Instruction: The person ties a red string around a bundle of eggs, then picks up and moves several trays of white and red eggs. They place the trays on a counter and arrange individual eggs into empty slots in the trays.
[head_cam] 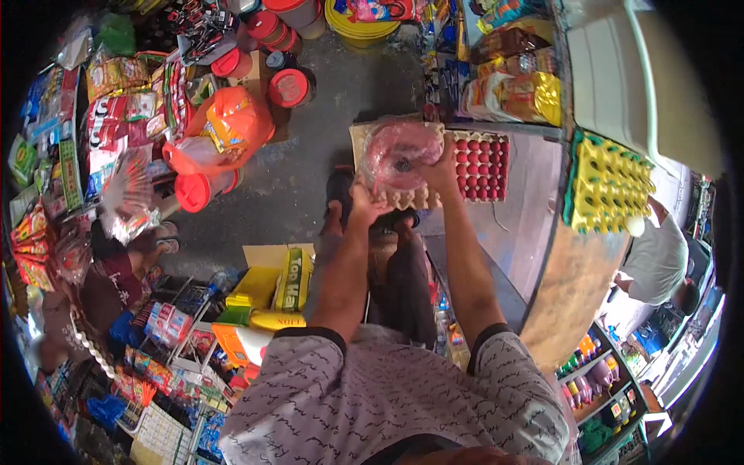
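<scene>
A round, pinkish translucent plastic bundle with a dark centre is between my hands. My left hand grips its lower left edge, and my right hand holds its right side. Under it lies a pulp egg tray, mostly covered, so its contents cannot be told. Just right of my right hand, a tray of red eggs rests on a low grey surface.
Yellow egg trays with a white egg stand on a wooden counter. Left are an orange plastic bag, red-lidded jars and a person. Another person is beyond the counter. An open carton sits near my left leg.
</scene>
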`<action>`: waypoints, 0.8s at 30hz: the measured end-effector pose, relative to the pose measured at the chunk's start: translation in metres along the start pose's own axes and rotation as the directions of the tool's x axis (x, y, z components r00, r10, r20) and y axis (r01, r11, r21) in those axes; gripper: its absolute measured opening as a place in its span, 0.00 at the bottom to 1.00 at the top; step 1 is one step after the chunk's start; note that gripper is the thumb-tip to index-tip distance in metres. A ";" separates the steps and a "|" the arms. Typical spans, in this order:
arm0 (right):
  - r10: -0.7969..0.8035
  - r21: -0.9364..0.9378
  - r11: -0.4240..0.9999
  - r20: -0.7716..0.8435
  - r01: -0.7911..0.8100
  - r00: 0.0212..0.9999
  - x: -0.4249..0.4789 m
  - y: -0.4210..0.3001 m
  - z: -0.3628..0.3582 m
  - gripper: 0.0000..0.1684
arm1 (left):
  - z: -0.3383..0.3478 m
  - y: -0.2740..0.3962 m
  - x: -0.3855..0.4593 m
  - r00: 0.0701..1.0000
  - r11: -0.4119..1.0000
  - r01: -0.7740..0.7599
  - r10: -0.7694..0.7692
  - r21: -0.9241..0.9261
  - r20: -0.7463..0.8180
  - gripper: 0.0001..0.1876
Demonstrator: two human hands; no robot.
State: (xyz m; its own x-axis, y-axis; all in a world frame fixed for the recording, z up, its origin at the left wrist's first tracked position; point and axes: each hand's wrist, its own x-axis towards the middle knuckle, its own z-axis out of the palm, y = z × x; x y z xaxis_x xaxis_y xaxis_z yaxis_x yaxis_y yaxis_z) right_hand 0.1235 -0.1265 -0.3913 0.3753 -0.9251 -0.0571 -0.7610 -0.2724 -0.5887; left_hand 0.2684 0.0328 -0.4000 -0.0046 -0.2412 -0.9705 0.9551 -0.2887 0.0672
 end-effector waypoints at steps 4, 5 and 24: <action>0.291 0.017 0.953 0.229 -0.303 0.929 0.015 -0.015 0.018 0.52 | 0.008 -0.017 0.040 0.998 0.927 0.003 0.018 -0.374 0.052 0.27; 0.314 -0.010 0.947 0.223 -0.320 0.923 0.015 -0.007 0.015 0.50 | 0.008 -0.018 0.050 0.998 0.948 -0.051 0.057 -0.315 0.010 0.26; 0.622 0.796 0.531 -0.135 -0.289 0.771 -0.093 0.099 -0.071 0.28 | 0.137 -0.086 -0.115 0.215 -0.541 -0.816 0.043 0.203 0.976 0.33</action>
State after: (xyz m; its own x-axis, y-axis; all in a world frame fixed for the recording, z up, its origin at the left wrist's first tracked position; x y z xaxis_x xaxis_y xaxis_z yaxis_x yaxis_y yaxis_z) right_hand -0.0245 -0.0860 -0.3865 -0.2555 -0.9184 -0.3019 -0.0913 0.3338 -0.9382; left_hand 0.1464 -0.0418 -0.2621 -0.2494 -0.9682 0.0203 -0.5737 0.1646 0.8024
